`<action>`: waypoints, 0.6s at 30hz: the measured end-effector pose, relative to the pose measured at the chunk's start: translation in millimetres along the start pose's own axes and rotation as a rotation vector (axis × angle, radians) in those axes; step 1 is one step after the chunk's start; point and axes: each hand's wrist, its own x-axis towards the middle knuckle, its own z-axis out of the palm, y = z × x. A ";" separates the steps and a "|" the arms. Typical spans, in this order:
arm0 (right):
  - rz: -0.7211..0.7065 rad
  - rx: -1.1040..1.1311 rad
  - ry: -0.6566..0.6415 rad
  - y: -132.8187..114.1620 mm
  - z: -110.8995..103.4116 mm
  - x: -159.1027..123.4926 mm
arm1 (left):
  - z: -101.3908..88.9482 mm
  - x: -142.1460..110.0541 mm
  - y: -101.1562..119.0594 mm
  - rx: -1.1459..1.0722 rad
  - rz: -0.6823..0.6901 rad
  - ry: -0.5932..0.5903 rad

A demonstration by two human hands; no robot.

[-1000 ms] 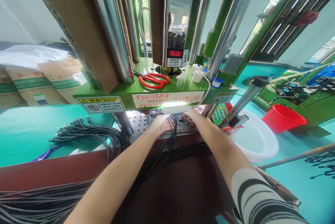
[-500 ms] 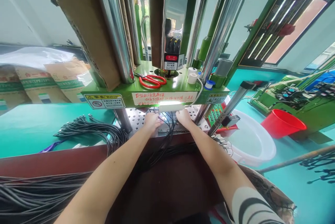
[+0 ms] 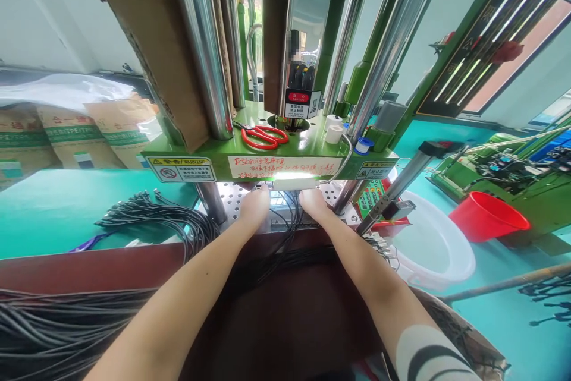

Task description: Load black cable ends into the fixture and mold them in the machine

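Note:
Under the green press head point(image 3: 187, 152), a metal mould point(image 3: 279, 224) sits on a perforated metal plate point(image 3: 232, 205). Several black cables point(image 3: 292, 220) run out of the mould over its front edge. My left hand point(image 3: 255, 207) is closed at the mould's left end, back of the hand up. At the right end, beside the cables, my right hand point(image 3: 313, 202) is closed too. The fingertips of both hands are hidden under the press edge and the lamp point(image 3: 294, 183), so what they grip does not show.
Red-handled scissors point(image 3: 264, 137) and white tape rolls point(image 3: 333, 131) lie on the press ledge. Cable bundles point(image 3: 151, 214) rest on the green table at left. A metal arm point(image 3: 397, 182), white tub point(image 3: 464, 262) and red bucket point(image 3: 488, 217) stand at right.
My left hand has moved slightly left and its fingers have curled out of sight. The right hand stays by the mould's right end. The view has shifted a little.

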 end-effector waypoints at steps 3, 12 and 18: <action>-0.017 -0.005 0.016 -2.3 -6.4 0.3 | -5.1 -0.1 9.4 0.073 0.021 0.030; -0.045 -0.024 0.045 -17.0 -5.2 -0.6 | -2.8 -2.0 32.7 0.184 0.090 0.034; -0.043 -0.013 0.050 -14.0 1.8 3.7 | 5.3 0.2 26.2 0.174 0.125 0.065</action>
